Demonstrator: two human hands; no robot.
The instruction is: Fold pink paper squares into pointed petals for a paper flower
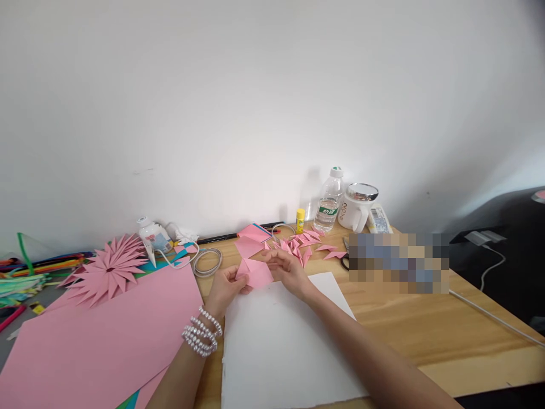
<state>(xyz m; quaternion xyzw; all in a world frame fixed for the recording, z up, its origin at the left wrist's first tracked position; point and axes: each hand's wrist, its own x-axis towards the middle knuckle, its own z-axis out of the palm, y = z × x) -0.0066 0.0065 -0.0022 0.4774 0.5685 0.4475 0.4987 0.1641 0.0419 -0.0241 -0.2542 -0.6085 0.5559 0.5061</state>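
Observation:
A small sheet of pink paper (258,274), with a crease and a folded part at its upper left, is pinched at its left edge by my left hand (227,287). A stack of pearl bracelets circles that wrist. My right hand (292,274) is at the paper's right edge with its fingers stretched out toward the left; whether the fingertips touch the paper is hard to tell. Both hands are above the far end of a white board (285,341). Just behind them lies a pile of folded pink paper pieces (298,245).
Large pink sheets (106,346) and a pink paper pinwheel (109,270) lie at left. Along the wall stand a white bottle (155,234), glue stick (300,220), water bottle (329,201) and mug (356,207). Scissors (346,261) lie at right beside a blurred patch.

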